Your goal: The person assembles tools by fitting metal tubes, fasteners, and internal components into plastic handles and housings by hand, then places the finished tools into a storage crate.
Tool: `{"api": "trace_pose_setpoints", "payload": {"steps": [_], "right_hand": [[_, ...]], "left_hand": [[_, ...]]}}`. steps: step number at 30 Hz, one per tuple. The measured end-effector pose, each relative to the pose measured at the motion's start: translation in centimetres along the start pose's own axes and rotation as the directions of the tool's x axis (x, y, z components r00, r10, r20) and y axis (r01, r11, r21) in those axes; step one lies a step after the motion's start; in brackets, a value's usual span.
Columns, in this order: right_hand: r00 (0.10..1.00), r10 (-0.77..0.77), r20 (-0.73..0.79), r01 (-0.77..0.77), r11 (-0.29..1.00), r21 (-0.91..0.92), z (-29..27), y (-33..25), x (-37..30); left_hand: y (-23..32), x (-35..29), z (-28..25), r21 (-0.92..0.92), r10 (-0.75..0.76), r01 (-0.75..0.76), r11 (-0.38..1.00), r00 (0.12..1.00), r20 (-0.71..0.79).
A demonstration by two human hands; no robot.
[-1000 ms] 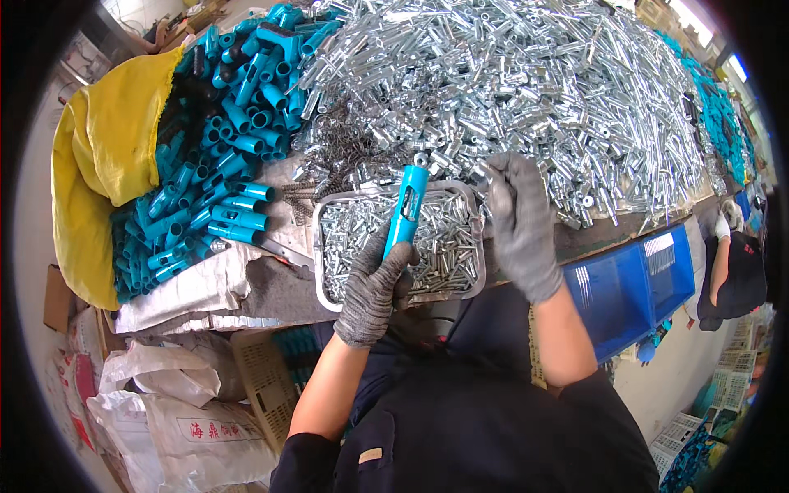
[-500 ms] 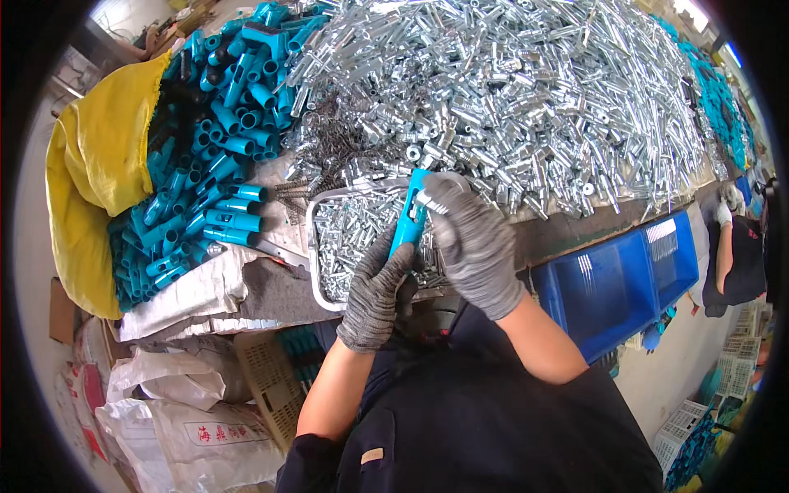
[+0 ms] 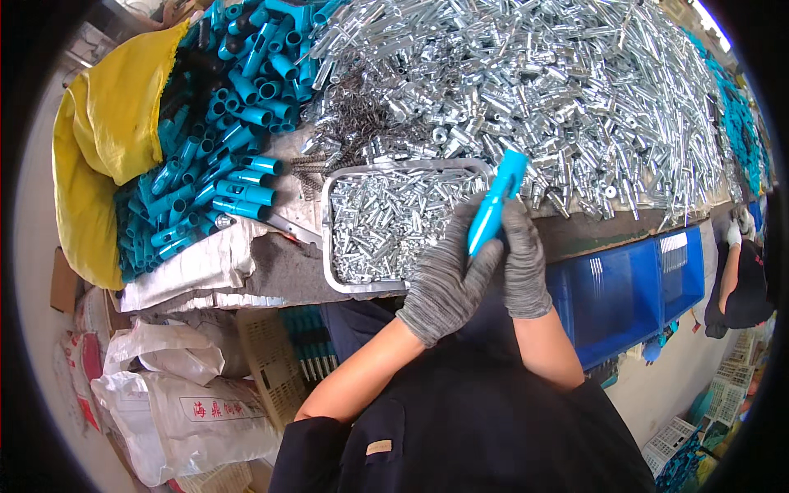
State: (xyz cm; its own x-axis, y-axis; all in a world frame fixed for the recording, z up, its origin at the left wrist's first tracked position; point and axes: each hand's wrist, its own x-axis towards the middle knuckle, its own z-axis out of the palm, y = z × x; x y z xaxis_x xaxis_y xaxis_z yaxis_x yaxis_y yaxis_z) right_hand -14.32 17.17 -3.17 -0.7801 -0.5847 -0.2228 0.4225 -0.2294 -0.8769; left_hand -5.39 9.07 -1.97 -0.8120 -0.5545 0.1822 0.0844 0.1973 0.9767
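A teal tubular tool handle (image 3: 486, 220) with a slot cut near its upper end is tilted up and to the right before me. Wrapped round its lower part is my left hand (image 3: 448, 283), closed, in a grey knitted glove. My right hand (image 3: 526, 263), gloved alike, is closed against the right side of the handle, its fingertips partly hidden behind it. To the left of the hands stands a silver tray (image 3: 327, 234) filled with small metal pins. Beyond the hands spreads a large heap of shiny metal rods and sleeves (image 3: 526, 99).
Many teal handles (image 3: 238, 193) spill from a yellow sack (image 3: 111, 131) at the left. Dark springs (image 3: 357, 111) lie beside the metal heap. Blue bins (image 3: 612, 287) hang along the table edge at right. White sacks (image 3: 189, 411) stand lower left. Another person (image 3: 740, 279) works far right.
Both hands and the teal handle have moved right, away from over the tray. My right hand has come down from the handle's upper end to its side.
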Motion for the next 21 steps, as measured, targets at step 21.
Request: {"api": "trace_pose_setpoints", "payload": {"steps": [21], "right_hand": [[0.878, 0.418, 0.232, -0.439, 0.897, 0.048, 1.9, 1.1, -0.9]], "left_hand": [[-0.9, 2.1, -9.1, 0.490, 0.085, -0.081, 0.868, 0.996, 0.015]]}}
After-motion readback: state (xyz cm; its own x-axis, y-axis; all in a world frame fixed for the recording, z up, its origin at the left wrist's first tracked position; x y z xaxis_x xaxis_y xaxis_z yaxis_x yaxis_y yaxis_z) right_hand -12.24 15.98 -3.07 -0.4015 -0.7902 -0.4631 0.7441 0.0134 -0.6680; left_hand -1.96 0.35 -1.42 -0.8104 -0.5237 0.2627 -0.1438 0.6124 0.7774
